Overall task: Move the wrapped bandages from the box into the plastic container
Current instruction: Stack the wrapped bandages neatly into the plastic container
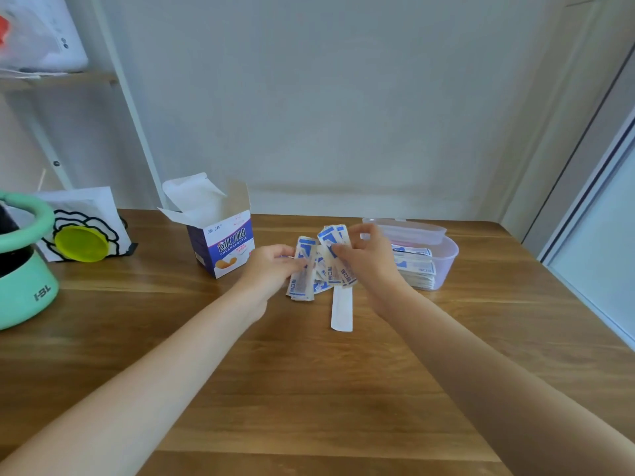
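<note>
Hands, left (pixel 271 269) and right (pixel 367 259), each pinch fanned blue-and-white wrapped bandages (pixel 321 266)

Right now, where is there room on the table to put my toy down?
The wide bare wood near you, between the two forearms below the white strip, is free. So is the wood right of the plastic container. It is crowded between the box and the container, where both hands hold bandages.

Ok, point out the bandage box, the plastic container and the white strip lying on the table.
bandage box (pixel 225 249): head view, on its printed front face.
plastic container (pixel 448 257): head view, on its clear right wall.
white strip (pixel 342 312): head view, on its middle.
</note>
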A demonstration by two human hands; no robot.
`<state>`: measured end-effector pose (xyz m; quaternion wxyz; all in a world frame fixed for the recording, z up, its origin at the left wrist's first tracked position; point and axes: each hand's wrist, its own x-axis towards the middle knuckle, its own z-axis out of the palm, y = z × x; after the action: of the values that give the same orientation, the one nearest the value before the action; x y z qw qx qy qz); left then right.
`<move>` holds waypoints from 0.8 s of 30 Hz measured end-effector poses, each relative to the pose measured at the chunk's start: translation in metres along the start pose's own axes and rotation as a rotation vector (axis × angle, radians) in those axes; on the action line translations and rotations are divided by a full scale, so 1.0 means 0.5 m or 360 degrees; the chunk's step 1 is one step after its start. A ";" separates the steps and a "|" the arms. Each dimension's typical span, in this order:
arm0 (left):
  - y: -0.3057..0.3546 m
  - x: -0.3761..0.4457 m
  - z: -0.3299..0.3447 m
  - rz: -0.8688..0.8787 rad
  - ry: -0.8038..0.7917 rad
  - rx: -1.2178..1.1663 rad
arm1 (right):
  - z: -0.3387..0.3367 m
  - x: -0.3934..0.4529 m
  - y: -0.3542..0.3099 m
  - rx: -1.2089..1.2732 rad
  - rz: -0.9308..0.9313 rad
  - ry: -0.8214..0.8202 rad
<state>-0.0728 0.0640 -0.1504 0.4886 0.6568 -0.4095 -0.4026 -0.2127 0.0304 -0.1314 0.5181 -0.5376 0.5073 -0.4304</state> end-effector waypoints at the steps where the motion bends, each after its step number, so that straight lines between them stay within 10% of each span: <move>1: 0.000 0.001 0.001 -0.0045 0.0036 -0.0106 | -0.005 0.000 -0.001 0.0081 0.0048 -0.0038; 10: 0.025 -0.015 0.056 -0.0320 -0.0390 -0.0843 | -0.036 -0.011 0.001 -0.0263 0.0002 -0.0368; 17: 0.011 -0.036 0.084 0.0299 -0.0333 0.1365 | -0.086 -0.009 0.024 -0.1578 -0.0664 -0.0127; 24: 0.016 -0.055 0.119 0.0416 -0.0399 0.1965 | -0.105 -0.030 0.077 -0.2151 -0.0711 -0.0465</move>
<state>-0.1386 0.0697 -0.1511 0.0140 0.7097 -0.6966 -0.1037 -0.2701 0.0408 -0.1640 0.0348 -0.8830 0.4661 -0.0423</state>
